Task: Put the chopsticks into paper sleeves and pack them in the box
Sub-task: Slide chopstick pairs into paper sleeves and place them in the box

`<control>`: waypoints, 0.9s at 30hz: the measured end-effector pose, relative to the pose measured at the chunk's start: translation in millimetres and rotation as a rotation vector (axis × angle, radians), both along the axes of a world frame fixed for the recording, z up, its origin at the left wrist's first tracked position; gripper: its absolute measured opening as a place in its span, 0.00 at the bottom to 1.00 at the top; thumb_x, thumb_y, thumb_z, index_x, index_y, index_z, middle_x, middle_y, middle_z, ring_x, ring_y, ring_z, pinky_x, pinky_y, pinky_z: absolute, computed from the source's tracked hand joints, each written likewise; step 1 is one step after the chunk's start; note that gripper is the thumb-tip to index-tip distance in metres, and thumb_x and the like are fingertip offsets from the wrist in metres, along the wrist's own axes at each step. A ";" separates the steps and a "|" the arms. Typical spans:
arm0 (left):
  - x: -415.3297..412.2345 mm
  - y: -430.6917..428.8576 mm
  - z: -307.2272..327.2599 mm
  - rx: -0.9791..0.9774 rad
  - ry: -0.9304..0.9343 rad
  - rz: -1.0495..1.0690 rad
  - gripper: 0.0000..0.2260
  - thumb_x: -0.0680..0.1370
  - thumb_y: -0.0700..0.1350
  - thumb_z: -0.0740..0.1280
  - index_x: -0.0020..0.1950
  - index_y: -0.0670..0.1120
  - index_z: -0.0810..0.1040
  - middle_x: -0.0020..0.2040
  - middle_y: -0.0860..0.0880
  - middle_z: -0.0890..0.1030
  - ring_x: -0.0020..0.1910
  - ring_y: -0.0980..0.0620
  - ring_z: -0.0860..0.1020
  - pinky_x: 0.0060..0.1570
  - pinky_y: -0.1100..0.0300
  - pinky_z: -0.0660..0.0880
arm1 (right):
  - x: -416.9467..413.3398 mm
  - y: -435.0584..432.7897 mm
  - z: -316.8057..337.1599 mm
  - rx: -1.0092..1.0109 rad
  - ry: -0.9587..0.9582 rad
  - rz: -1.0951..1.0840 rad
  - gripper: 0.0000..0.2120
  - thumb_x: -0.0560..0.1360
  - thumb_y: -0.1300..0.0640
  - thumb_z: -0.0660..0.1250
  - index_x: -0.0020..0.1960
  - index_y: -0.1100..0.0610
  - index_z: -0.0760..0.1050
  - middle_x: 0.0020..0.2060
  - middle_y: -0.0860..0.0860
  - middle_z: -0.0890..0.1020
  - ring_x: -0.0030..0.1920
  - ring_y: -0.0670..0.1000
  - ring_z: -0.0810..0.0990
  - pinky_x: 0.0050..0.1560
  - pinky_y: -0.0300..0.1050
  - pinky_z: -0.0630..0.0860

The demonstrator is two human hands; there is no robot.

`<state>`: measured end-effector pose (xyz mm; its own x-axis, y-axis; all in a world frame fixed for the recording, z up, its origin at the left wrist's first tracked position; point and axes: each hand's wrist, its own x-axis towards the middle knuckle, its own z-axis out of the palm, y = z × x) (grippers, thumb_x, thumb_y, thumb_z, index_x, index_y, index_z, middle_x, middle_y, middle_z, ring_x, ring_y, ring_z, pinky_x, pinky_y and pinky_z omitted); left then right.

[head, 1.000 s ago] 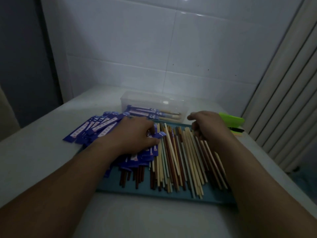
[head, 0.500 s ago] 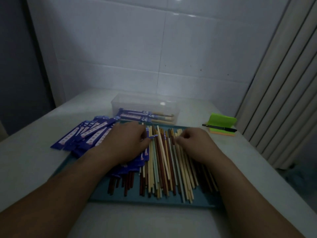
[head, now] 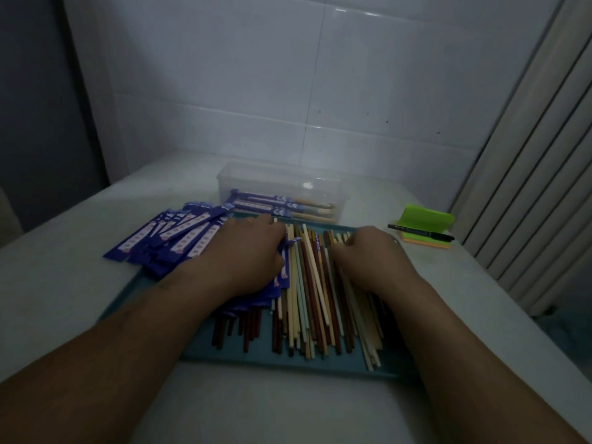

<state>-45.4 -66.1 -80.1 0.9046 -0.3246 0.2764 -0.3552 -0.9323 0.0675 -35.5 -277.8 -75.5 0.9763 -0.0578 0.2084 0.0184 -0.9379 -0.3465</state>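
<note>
Several loose chopsticks, pale and brown, lie side by side on a teal tray. Blue paper sleeves are heaped over the tray's left part and onto the table. My left hand rests palm down on the sleeves, fingers curled at the heap's right edge. My right hand lies on the right side of the chopsticks, fingertips pinched among their far ends. A clear plastic box behind the tray holds a few sleeved chopsticks. What each hand grips is hidden under the fingers.
A green and orange sticky-note pad with a black pen across it lies right of the tray. White tiled walls close the back. A ribbed panel stands at the right beside the white table.
My right hand came from the tray's far right corner toward the middle of the chopsticks, uncovering the pad and pen. My left hand stayed on the sleeves. The view shifted slightly.
</note>
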 end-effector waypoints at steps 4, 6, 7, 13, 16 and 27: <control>1.2 0.7 0.3 0.001 0.017 0.006 0.11 0.81 0.50 0.62 0.63 0.52 0.75 0.59 0.48 0.75 0.55 0.44 0.76 0.58 0.47 0.70 | 17.7 6.1 4.3 0.062 -0.037 0.042 0.10 0.78 0.51 0.66 0.45 0.57 0.79 0.37 0.50 0.77 0.44 0.56 0.79 0.39 0.46 0.69; 1.9 1.6 1.7 -0.009 0.028 0.002 0.11 0.81 0.50 0.62 0.63 0.52 0.76 0.59 0.48 0.75 0.55 0.44 0.76 0.58 0.46 0.69 | 22.0 10.1 6.2 -0.018 0.033 0.097 0.10 0.79 0.52 0.67 0.54 0.57 0.81 0.47 0.52 0.80 0.50 0.54 0.80 0.45 0.45 0.72; 2.1 2.4 1.7 -0.013 0.031 -0.001 0.11 0.81 0.50 0.62 0.62 0.52 0.76 0.59 0.48 0.75 0.55 0.44 0.76 0.58 0.46 0.69 | 24.1 11.8 5.8 -0.054 0.053 0.116 0.11 0.78 0.53 0.68 0.54 0.58 0.83 0.50 0.54 0.82 0.51 0.55 0.81 0.46 0.46 0.74; 2.3 5.4 -1.8 -0.027 0.041 -0.007 0.09 0.81 0.50 0.62 0.60 0.53 0.75 0.55 0.49 0.74 0.53 0.46 0.75 0.57 0.46 0.69 | 34.8 19.6 10.4 -0.193 0.147 0.150 0.08 0.75 0.53 0.71 0.51 0.55 0.84 0.49 0.54 0.84 0.48 0.54 0.81 0.50 0.46 0.79; 1.4 4.8 0.7 -0.034 0.033 -0.015 0.09 0.81 0.50 0.63 0.59 0.52 0.75 0.55 0.49 0.74 0.52 0.46 0.74 0.55 0.47 0.68 | 38.8 24.7 18.7 -0.248 0.193 0.160 0.08 0.76 0.55 0.70 0.52 0.56 0.84 0.47 0.53 0.83 0.47 0.52 0.81 0.49 0.46 0.79; -0.8 5.5 1.8 -0.041 0.042 -0.023 0.11 0.81 0.51 0.63 0.62 0.51 0.75 0.59 0.47 0.75 0.56 0.44 0.76 0.58 0.46 0.69 | 35.6 38.3 35.9 -0.263 0.391 0.115 0.07 0.77 0.56 0.71 0.52 0.59 0.80 0.44 0.56 0.83 0.40 0.54 0.85 0.44 0.47 0.85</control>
<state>-46.2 -60.6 -78.3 0.9083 -0.3341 0.2517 -0.3721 -0.9203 0.1210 0.1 -239.5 -39.5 0.9813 0.0601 -0.1828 0.0423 -0.9941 -0.0998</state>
